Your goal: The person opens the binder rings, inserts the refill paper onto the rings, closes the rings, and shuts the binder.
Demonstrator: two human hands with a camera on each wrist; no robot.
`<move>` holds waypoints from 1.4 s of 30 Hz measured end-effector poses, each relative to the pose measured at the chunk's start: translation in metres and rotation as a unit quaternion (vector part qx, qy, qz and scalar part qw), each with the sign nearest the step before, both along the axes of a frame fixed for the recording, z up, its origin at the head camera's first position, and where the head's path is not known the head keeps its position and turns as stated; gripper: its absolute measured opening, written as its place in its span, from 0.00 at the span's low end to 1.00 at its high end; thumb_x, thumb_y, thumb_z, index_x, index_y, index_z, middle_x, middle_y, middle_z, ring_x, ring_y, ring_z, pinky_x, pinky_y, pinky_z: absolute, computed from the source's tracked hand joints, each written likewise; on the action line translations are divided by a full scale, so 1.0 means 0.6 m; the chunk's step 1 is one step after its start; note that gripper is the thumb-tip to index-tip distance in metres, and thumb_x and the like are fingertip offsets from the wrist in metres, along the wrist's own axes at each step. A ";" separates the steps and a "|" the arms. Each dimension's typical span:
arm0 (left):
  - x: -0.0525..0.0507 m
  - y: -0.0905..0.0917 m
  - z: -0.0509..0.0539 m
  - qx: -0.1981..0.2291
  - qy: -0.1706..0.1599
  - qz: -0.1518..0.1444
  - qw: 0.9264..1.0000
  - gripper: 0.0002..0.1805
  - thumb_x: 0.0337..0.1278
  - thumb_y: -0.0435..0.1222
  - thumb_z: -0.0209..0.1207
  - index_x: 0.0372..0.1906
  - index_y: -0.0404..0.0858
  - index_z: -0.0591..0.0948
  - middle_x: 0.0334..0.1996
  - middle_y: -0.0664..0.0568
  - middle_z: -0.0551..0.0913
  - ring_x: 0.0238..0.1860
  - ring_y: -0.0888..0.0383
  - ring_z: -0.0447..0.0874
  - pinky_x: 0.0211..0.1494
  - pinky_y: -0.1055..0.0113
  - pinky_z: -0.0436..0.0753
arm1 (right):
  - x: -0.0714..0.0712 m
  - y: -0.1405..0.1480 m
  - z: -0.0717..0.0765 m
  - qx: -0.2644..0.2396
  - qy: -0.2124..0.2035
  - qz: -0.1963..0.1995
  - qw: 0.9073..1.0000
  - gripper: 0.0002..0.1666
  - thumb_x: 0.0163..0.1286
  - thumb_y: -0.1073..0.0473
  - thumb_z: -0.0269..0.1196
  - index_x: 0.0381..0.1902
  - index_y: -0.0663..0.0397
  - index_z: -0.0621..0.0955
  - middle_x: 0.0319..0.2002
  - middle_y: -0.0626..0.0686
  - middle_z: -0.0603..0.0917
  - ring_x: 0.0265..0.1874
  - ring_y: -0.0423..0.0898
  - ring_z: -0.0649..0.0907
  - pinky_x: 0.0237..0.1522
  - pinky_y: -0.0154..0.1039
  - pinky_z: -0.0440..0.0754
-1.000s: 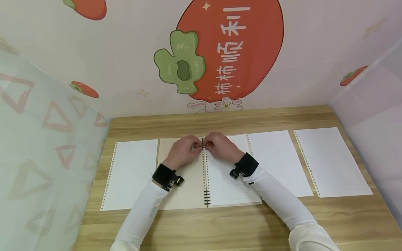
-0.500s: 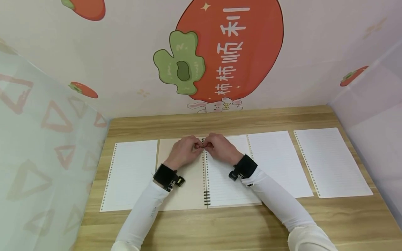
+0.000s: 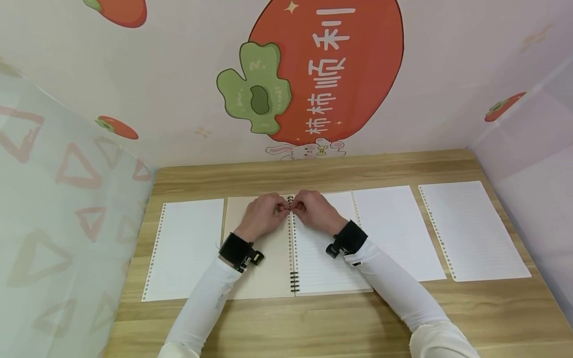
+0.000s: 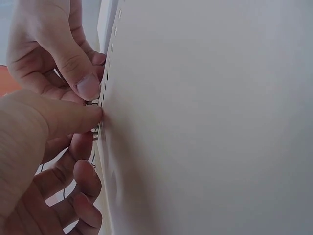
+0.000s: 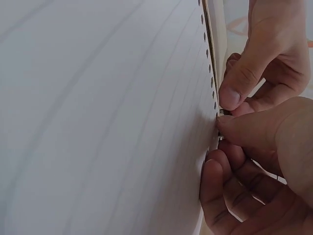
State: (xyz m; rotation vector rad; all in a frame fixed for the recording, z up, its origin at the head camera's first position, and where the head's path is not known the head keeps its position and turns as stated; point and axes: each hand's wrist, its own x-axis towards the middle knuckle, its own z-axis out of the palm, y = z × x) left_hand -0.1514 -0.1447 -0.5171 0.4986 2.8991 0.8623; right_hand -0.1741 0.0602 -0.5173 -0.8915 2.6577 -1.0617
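An open notebook has a tan cover page on the left and lined sheets on the right. Dark binder rings join them near the bottom, with more rings at the top of the spine. My left hand and right hand meet at those top rings, thumbs and fingertips pinching them. In the left wrist view, the left thumb presses at a ring beside the punched holes. The right wrist view shows the right thumb on the ring at the page edge; fingertips partly hide it.
A loose punched sheet lies left of the notebook. To the right are another sheet, partly under the right forearm, and a separate one farther right. The wooden table meets a printed wall behind.
Both hands stay at the top of the spine, with only a slight shift of the right hand and fingertips. The sheets and notebook have not visibly moved.
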 end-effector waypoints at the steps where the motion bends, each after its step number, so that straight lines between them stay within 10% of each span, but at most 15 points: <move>1: 0.000 0.000 0.000 0.001 0.000 0.001 1.000 0.03 0.69 0.39 0.69 0.41 0.49 0.92 0.34 0.62 0.86 0.33 0.63 0.81 0.35 0.64 0.79 | 0.000 0.000 -0.001 -0.002 0.000 0.001 1.000 0.03 0.72 0.67 0.70 0.41 0.58 0.90 0.34 0.51 0.86 0.33 0.42 0.81 0.36 0.35 0.80; 42: 0.003 0.005 -0.009 0.017 0.007 0.019 1.000 0.04 0.66 0.40 0.69 0.35 0.47 0.91 0.33 0.59 0.85 0.33 0.61 0.82 0.33 0.64 0.79 | -0.005 0.012 -0.009 -0.025 -0.002 0.010 1.000 0.03 0.71 0.66 0.70 0.36 0.54 0.89 0.31 0.48 0.84 0.31 0.41 0.81 0.35 0.35 0.81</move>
